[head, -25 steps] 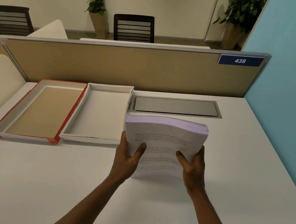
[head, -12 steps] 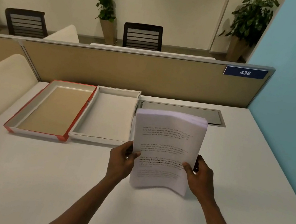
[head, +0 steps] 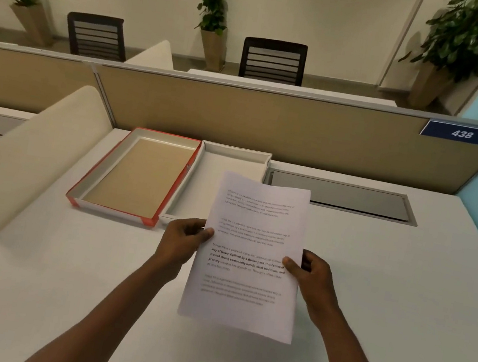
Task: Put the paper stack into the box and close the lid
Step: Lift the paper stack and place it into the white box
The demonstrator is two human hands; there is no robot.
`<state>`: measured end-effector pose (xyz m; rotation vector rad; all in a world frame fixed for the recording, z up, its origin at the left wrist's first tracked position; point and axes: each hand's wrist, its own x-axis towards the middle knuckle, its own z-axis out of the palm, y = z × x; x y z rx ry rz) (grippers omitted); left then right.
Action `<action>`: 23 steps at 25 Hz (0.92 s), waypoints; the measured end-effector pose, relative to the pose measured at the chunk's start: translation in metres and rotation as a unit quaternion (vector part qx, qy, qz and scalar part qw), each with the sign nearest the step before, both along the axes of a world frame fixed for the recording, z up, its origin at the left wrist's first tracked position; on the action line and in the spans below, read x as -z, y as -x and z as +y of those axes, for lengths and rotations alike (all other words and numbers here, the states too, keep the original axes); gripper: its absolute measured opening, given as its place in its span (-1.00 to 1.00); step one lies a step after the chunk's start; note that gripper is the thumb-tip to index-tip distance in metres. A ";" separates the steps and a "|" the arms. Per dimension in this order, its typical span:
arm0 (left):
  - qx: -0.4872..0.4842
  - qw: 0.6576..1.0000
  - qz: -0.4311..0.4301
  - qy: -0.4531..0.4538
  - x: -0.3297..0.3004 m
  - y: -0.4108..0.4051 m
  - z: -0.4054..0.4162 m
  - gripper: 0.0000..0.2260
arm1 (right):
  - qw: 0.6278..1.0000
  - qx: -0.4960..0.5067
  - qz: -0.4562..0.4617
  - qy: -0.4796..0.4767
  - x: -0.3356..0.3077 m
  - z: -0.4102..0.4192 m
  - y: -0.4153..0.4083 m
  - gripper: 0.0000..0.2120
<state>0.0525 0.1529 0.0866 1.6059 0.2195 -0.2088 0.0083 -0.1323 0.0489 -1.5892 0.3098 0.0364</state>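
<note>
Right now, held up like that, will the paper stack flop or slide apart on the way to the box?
Probably floppy: the paper stack bows slightly between both hands. Loose sheets may fan or slip, since only the side edges look pinched.

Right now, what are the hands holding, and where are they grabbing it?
Both hands hold the paper stack upright above the desk. The left hand pinches its left edge and the right hand its right edge, about midway up.
</note>
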 end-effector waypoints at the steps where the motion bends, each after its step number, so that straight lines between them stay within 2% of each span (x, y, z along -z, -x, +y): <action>1: -0.011 1.000 0.009 0.011 -0.002 -0.009 0.011 -0.87 | 1.000 0.001 0.006 -0.023 -0.003 0.012 -0.009 -0.79; 5: -0.055 0.998 0.034 0.012 -0.012 -0.055 0.043 -0.90 | 0.997 -0.003 0.039 -0.073 -0.016 0.053 -0.052 -0.82; 11: -0.041 0.997 0.056 -0.020 -0.023 -0.129 0.065 -0.75 | 0.993 0.030 0.080 -0.083 -0.024 0.093 -0.126 -0.85; 15: 0.020 0.997 0.051 -0.054 -0.018 -0.168 0.065 -0.69 | 0.991 0.064 0.105 -0.051 -0.017 0.107 -0.171 -0.85; 19: 0.029 0.994 0.067 -0.081 -0.003 -0.205 0.067 -0.75 | 0.989 0.081 0.126 -0.013 -0.002 0.114 -0.206 -0.83; 23: 0.036 0.987 0.069 -0.144 0.012 -0.234 0.063 -0.77 | 0.985 0.081 0.140 0.060 0.010 0.123 -0.239 -0.73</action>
